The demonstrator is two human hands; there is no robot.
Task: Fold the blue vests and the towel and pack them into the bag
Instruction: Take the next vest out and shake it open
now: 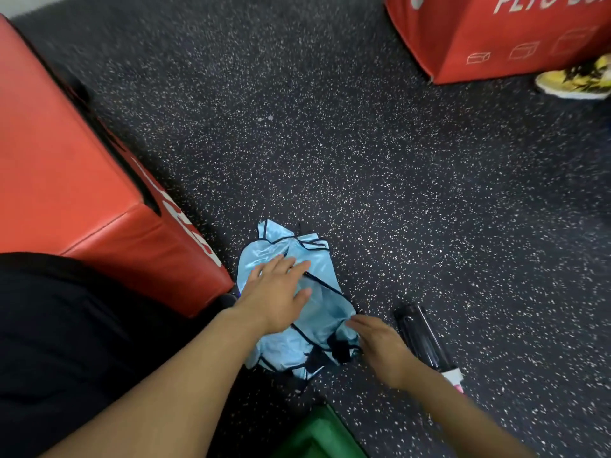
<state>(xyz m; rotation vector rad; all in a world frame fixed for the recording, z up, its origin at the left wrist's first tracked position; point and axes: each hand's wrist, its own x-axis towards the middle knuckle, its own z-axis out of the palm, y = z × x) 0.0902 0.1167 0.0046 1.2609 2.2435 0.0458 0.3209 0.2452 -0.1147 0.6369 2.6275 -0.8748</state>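
Head view, looking down at a dark speckled floor (363, 160). A light blue vest (317, 325) with dark trim lies crumpled on the floor, just beside the near corner of a red padded box (66, 180) at the left; whether it is one vest or more than one bunched together cannot be told.

The left hand (277, 292) lies palm down on the upper part of the vest; fingers straight and slightly spread, pressing flat on the cloth; nothing gripped. The vest extends beyond this hand on the far side and to the right, and passes under the palm.

The right hand (380, 342) is at the vest's right edge, lower down; its fingertips touch the cloth where a dark-trimmed fold gathers; the fingers are blurred, and whether they pinch the edge or merely rest against it cannot be told.

A dark bottle (426, 342) lies on its side on the floor just right of the right hand, apart from the vest. A green object (320, 434) shows at the bottom edge, near the vest's lower end; its nature is unclear. A second red box (496, 34) stands at the upper right, with a yellow shoe (575, 79) beside it; both well apart from the vest.
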